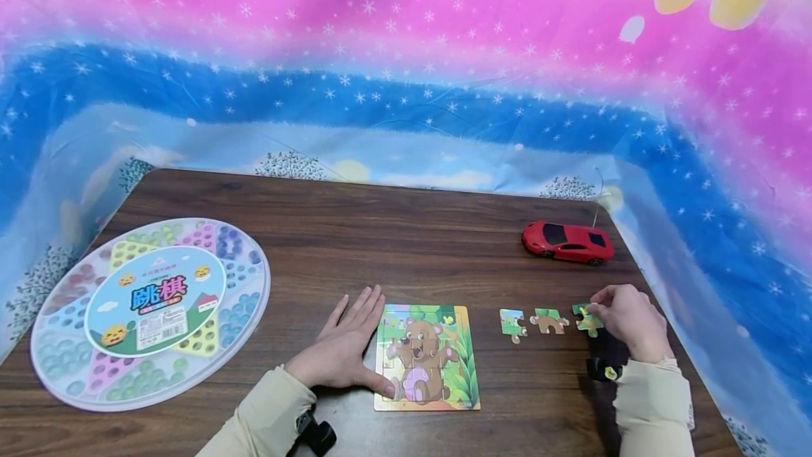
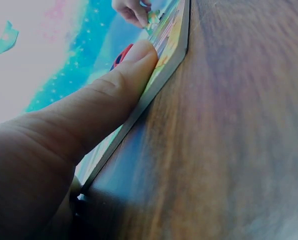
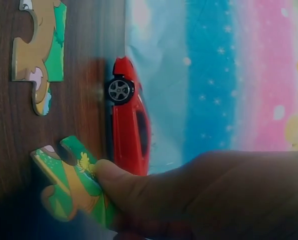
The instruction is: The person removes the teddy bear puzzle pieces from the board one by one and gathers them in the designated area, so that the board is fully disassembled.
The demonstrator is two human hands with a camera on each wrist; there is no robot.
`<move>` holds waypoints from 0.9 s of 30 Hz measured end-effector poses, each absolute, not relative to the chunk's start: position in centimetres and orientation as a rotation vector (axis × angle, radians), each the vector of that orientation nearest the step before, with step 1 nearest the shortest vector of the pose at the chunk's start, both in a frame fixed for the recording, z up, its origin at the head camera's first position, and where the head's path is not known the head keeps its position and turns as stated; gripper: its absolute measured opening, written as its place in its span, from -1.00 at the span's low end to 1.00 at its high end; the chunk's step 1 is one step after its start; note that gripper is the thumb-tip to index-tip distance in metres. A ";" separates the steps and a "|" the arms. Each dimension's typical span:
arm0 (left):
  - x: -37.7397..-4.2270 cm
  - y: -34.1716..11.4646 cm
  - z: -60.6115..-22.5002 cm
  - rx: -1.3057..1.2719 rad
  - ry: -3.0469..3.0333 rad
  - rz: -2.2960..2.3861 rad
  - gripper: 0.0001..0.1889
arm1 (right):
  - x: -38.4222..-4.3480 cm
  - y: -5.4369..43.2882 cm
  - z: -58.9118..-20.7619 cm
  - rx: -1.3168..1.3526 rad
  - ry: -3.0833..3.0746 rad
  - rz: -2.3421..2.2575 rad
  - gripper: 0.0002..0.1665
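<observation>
A square bear jigsaw puzzle [image 1: 421, 358] lies on the table. My left hand [image 1: 345, 351] is spread at its left side, fingers straight along the edge. The left thumb rests on the puzzle's lower left corner; the left wrist view shows the thumb [image 2: 114, 85] over the board's edge. My right hand [image 1: 631, 319] pinches a green puzzle piece [image 3: 76, 182] by one edge, the thumb on its printed face. That piece is tilted in the right wrist view. To its left lie a brown bear piece [image 1: 549, 321] and a light blue and green piece [image 1: 511, 324].
A red toy car [image 1: 567, 242] stands behind the right hand, near the table's right edge. On the left lies a large round Chinese checkers set [image 1: 254, 295] with marbles under its cover. A pink and blue patterned cloth [image 1: 406, 97] surrounds the dark wooden table [image 1: 380, 231].
</observation>
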State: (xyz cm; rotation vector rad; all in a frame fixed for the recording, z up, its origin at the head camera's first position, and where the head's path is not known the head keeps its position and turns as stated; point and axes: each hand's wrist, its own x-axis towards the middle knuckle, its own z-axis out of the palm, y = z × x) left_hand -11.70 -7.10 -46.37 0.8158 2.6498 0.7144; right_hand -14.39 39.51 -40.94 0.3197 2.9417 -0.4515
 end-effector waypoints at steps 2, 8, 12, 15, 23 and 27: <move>-11.7 -7.1 -46.4 0.817 2.650 0.715 0.43 | -14.5 39.4 -41.0 0.323 2.926 -0.452 -0.76; -11.7 -7.1 -46.4 0.822 2.652 0.715 0.43 | -14.6 39.4 -41.3 0.296 2.899 -0.461 -0.77; -11.7 -7.1 -46.3 0.826 2.656 0.714 0.43 | -14.7 39.3 -41.4 0.305 2.902 -0.444 -0.77; -11.7 -7.1 -46.3 0.829 2.660 0.714 0.43 | -14.7 39.3 -41.3 0.308 2.902 -0.439 -0.76; -11.7 -7.1 -46.4 0.823 2.655 0.711 0.43 | -14.8 39.2 -41.4 0.306 2.862 -0.431 -0.70; -11.7 -7.1 -46.4 0.816 2.655 0.711 0.44 | -14.8 39.2 -41.5 0.302 2.845 -0.443 -0.70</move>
